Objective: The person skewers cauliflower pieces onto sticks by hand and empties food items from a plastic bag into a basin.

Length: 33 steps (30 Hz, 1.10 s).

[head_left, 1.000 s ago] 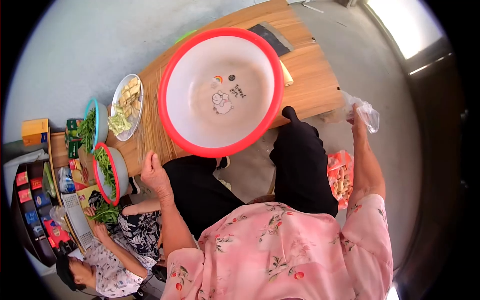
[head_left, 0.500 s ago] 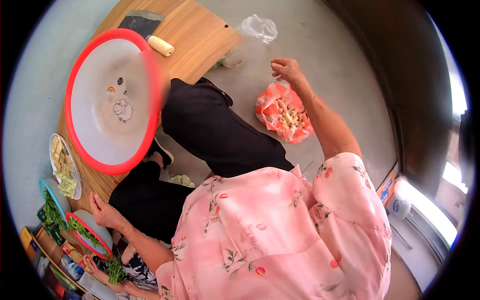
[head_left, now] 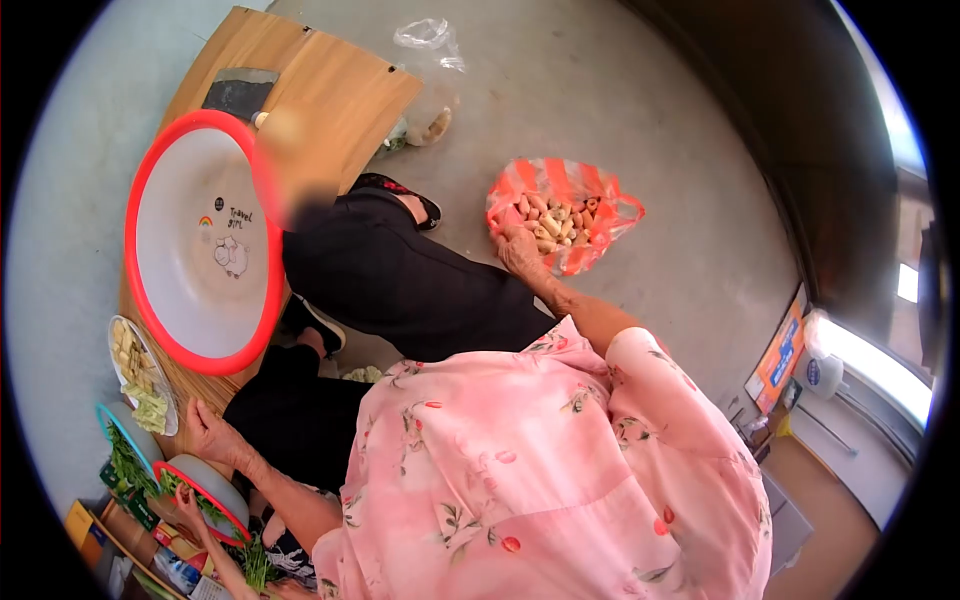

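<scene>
My right hand [head_left: 519, 251] has its fingers closed on the near left edge of a red-and-white striped plastic bag [head_left: 608, 172]. The bag sits on the floor, its mouth spread wide, with small, oblong, pale tan and pinkish root-like pieces [head_left: 560, 222] inside. Over by the table edge, my left hand [head_left: 213, 437] hovers with its fingers extended and nothing in them. Closest to it is an oval plate [head_left: 170, 420] of pale cut pieces and light green leaves. A large white basin [head_left: 190, 260] with a red rim stands on the wooden table, with cartoon prints inside.
A cleaver [head_left: 240, 93] lies on the wooden table [head_left: 335, 75] beyond the basin. Clear plastic bags [head_left: 432, 45] rest on the floor. At lower left, another person's hand [head_left: 187, 502] is at a red-rimmed bowl [head_left: 225, 497] of greens, beside a blue-rimmed bowl [head_left: 140, 432].
My right hand has moved down and left from above the striped bag onto its edge. The bag's mouth is spread wider. My left hand stays near the plate.
</scene>
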Each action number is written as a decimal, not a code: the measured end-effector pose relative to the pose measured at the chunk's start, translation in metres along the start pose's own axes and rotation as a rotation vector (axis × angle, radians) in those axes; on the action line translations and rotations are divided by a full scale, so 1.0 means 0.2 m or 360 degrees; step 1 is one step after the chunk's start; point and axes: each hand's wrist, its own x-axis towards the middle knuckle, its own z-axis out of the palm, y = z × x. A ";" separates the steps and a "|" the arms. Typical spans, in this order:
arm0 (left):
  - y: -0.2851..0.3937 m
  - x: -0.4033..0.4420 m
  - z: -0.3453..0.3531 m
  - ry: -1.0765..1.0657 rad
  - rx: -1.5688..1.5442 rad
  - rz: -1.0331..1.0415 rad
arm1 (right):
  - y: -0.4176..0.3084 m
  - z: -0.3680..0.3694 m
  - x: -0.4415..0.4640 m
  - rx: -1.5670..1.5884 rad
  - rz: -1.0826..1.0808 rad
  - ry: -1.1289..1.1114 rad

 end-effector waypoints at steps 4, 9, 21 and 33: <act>0.00 -0.02 0.01 0.0028 -0.0186 -0.0053 | -0.13 -0.06 -0.03 0.0407 -0.0047 -0.0259; 0.02 -0.04 0.00 -0.0045 -0.0243 -0.0107 | -0.25 -0.38 -0.07 0.0263 -0.0121 0.0243; -0.08 0.00 0.03 -0.0154 -0.0258 -0.0139 | -0.17 -0.13 -0.06 0.0450 -0.0275 -0.0201; -0.01 -0.02 0.02 -0.0193 -0.0194 -0.0155 | 0.28 -0.09 -0.07 -0.0922 -0.0361 -0.0316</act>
